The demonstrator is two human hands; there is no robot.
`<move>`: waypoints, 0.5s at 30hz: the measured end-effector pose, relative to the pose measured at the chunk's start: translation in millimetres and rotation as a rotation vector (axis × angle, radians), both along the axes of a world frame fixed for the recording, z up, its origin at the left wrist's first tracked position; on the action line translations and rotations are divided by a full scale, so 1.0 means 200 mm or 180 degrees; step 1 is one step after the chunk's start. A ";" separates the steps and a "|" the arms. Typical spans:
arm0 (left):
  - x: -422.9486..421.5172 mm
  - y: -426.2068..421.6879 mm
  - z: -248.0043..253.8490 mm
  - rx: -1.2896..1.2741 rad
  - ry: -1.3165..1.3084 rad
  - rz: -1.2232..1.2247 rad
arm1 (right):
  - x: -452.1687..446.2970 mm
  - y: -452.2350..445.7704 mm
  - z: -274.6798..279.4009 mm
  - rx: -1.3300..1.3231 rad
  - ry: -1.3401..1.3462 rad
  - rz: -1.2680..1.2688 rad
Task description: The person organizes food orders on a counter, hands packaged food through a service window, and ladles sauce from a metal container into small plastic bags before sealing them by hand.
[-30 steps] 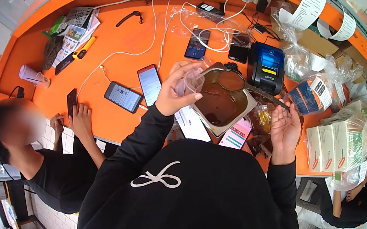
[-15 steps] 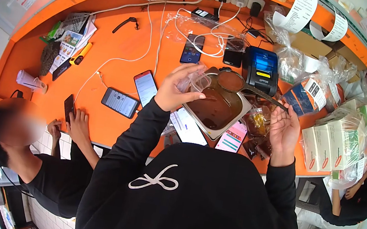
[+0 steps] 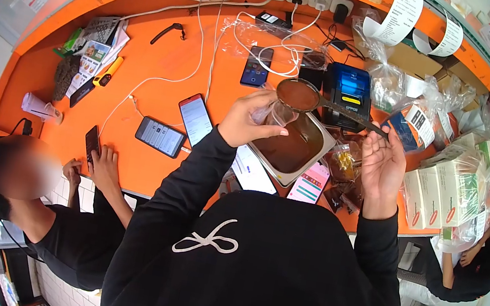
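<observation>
My right hand (image 3: pixel 383 166) grips the dark handle of a ladle (image 3: pixel 299 94), whose round bowl is full of brown sauce. That bowl hangs by the rim of a small clear plastic cup (image 3: pixel 280 115). My left hand (image 3: pixel 249 118) is closed around the cup; its inside shows brownish, but whether sauce is in it I cannot tell. Below both sits a rectangular metal pan (image 3: pixel 283 175) holding more of the brown sauce (image 3: pixel 297 143). Small packets (image 3: pixel 345 161) lie between the pan and my right hand.
Phones (image 3: pixel 160 137) lie left of and beside the pan. A receipt printer (image 3: pixel 349 92) stands behind it. Bagged boxes (image 3: pixel 449 190) fill the right side. Charging cables (image 3: pixel 201 48) cross the orange table (image 3: pixel 139 90). One person (image 3: pixel 79 216) sits at left, another (image 3: pixel 479 263) at far right.
The ladle's bowl has moved left, from over the pan's back edge to the cup. My left hand and the cup have shifted slightly, with the cup now partly behind the ladle.
</observation>
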State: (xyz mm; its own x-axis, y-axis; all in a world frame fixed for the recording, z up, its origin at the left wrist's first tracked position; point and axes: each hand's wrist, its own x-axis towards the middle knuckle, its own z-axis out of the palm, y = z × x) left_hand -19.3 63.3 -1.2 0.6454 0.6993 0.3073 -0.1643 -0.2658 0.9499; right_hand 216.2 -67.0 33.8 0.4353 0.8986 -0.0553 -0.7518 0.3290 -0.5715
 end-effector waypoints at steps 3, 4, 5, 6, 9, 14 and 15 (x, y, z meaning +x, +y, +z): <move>0.01 -0.02 0.01 -0.0236 -0.0003 -0.0043 | -0.01 0.01 0.03 0.0103 -0.0096 0.0015; 0.01 -0.02 0.02 -0.0238 -0.0006 -0.0039 | -0.02 0.01 0.04 0.0127 -0.0150 0.0009; 0.01 -0.03 0.03 -0.0341 -0.0165 -0.0132 | -0.02 0.01 0.04 0.0125 -0.0152 0.0013; 0.02 -0.03 0.04 -0.0443 -0.0323 -0.0226 | -0.02 0.01 0.04 0.0190 -0.0185 0.0036; 0.02 -0.04 0.04 -0.0198 -0.0475 -0.0259 | -0.02 0.01 0.05 0.0282 -0.0249 0.0067; 0.01 -0.04 0.05 -0.0543 -0.0572 -0.0360 | -0.02 0.01 0.06 0.0329 -0.0357 0.0039; 0.01 -0.04 0.05 -0.0496 -0.0622 -0.0404 | -0.02 0.01 0.06 0.0382 -0.0381 0.0062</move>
